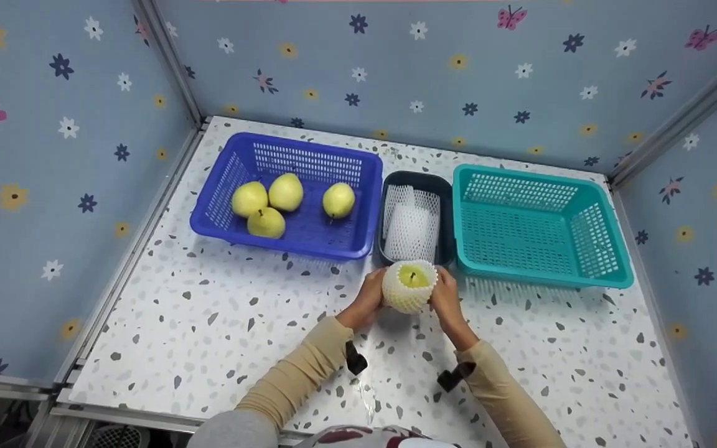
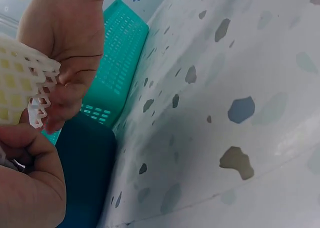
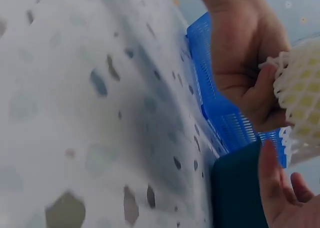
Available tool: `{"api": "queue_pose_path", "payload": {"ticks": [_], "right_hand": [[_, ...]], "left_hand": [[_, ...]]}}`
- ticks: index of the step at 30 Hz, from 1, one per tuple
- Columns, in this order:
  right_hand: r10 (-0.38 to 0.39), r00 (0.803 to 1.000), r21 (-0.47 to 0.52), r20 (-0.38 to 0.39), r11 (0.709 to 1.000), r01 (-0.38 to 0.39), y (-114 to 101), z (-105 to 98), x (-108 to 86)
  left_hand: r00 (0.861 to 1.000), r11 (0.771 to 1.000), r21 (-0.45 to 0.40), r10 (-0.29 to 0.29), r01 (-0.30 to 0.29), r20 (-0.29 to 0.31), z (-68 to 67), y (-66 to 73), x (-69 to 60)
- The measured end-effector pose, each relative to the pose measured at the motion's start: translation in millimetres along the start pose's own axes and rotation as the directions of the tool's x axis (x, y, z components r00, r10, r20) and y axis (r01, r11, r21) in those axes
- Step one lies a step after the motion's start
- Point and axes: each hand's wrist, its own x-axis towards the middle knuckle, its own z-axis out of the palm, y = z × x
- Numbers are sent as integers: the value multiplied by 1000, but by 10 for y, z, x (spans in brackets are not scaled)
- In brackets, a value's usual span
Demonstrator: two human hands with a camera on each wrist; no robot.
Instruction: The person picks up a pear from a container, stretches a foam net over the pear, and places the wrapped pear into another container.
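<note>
A yellow-green pear (image 1: 413, 275) sits stem up inside a white foam net sleeve (image 1: 406, 300), held above the table in front of the dark bin. My left hand (image 1: 368, 298) grips the sleeved pear from the left, and my right hand (image 1: 445, 300) holds it from the right. In the left wrist view, the right hand's fingers (image 2: 65, 100) curl at the sleeve's open edge. In the right wrist view, the left thumb (image 3: 265, 85) presses on the net. The pear's underside is hidden.
A blue basket (image 1: 299, 247) at left holds several bare pears (image 1: 338, 200). Flattened foam nets (image 1: 409, 227) lie in the narrow dark bin (image 1: 447, 236). To its right stands a teal basket (image 1: 514, 233). Patterned walls enclose the speckled table (image 1: 221, 348).
</note>
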Motion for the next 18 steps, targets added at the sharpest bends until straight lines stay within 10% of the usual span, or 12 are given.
{"api": "queue_pose_path", "payload": {"ticks": [3, 7, 11, 18], "right_hand": [[-247, 969, -39, 26, 968, 248, -36, -83, -72], [-519, 834, 72, 188, 854, 515, -184, -101, -205], [-602, 737, 102, 307, 791, 604, -335, -23, -295], [-650, 706, 85, 283, 750, 656, -290, 82, -281]], "left_hand": [[1000, 1000, -25, -4, 4, 0, -14, -73, 61], [999, 999, -44, -28, 27, -16, -6, -42, 75], [1000, 1000, -27, -9, 8, -29, 29, -16, 66], [999, 999, -3, 37, -37, -39, 63, -36, 36]]}}
